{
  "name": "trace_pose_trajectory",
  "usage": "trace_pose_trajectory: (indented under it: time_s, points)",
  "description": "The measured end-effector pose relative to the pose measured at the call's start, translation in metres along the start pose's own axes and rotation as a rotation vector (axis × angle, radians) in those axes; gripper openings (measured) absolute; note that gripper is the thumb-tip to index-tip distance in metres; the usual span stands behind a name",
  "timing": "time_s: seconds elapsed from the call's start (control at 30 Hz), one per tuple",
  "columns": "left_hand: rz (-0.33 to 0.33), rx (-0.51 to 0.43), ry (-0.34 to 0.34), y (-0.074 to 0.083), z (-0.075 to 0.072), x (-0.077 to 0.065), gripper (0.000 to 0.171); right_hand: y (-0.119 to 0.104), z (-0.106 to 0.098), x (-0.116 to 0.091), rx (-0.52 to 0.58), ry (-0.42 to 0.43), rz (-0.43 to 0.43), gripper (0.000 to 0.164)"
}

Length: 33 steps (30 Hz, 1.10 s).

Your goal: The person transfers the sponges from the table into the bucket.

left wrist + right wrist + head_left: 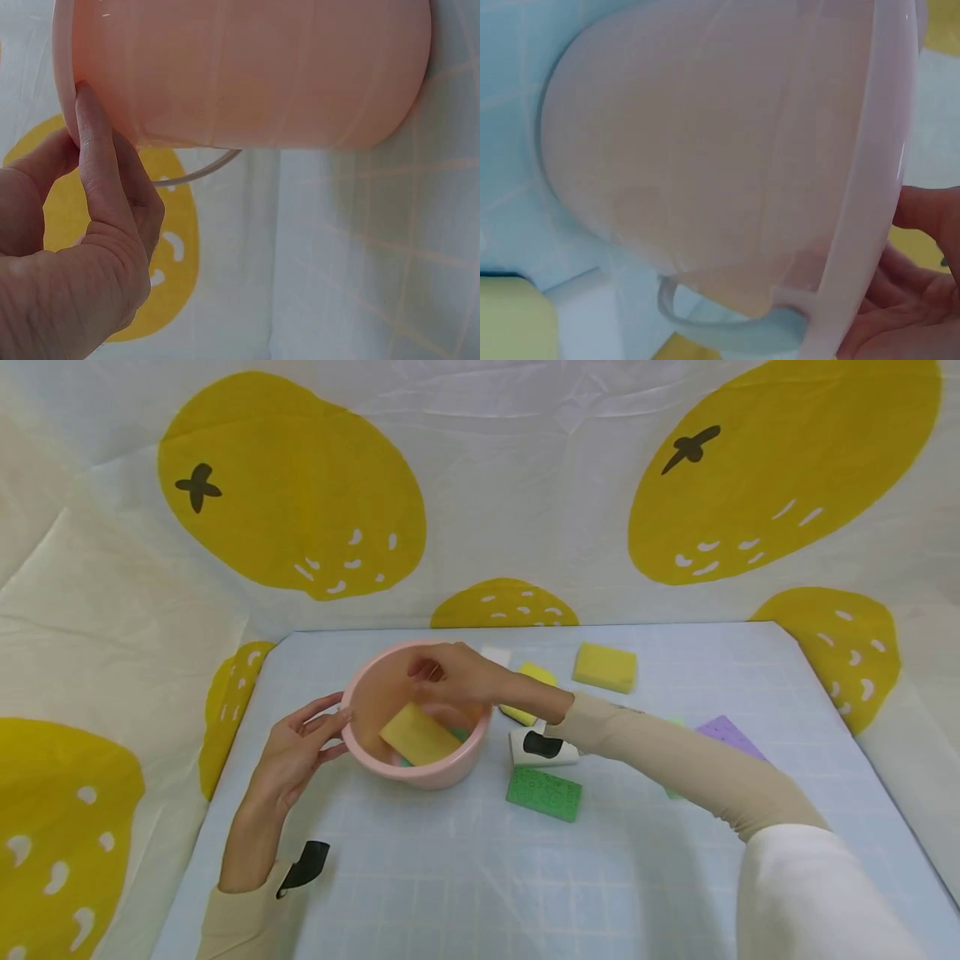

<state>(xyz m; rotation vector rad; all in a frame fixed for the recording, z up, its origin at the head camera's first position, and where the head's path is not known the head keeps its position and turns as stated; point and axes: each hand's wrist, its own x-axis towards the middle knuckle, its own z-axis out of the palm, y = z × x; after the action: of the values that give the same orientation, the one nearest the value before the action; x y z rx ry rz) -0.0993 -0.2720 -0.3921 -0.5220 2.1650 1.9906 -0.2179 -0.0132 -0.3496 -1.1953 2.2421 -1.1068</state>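
Note:
My left hand pinches the rim of a pink bucket at its left side, thumb and fingers on either face of the rim in the left wrist view. Reaching over the bucket from the right, my right hand has loosely bent fingers inside the opening. Nothing shows between its thumb and fingers, though the rim hides part of them in the right wrist view. Inside the bucket a yellow sponge lies tilted, with a bit of green under it.
Right of the bucket lie a green sponge, a white block, a yellow sponge with a dark underside and another yellow sponge. A purple piece is partly behind my right sleeve. Lemon-print cloth hangs behind the table.

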Motion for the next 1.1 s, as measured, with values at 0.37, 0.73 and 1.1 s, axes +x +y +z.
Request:
trace_pose_trajectory:
  time_s: [0.37, 0.73, 1.1]
  points:
    - [0.005, -0.008, 0.0, 0.0, 0.001, 0.0, 0.081, 0.007, -0.017, -0.02, 0.046, 0.111, -0.019, 0.019]
    - [-0.005, 0.005, 0.009, 0.0, 0.002, -0.002, 0.081, 0.021, -0.038, -0.041, 0.151, 0.173, 0.003, 0.02]
    - [-0.017, -0.001, 0.009, 0.002, 0.002, -0.002, 0.082, 0.04, -0.052, -0.058, 0.113, 0.225, 0.047, 0.024]
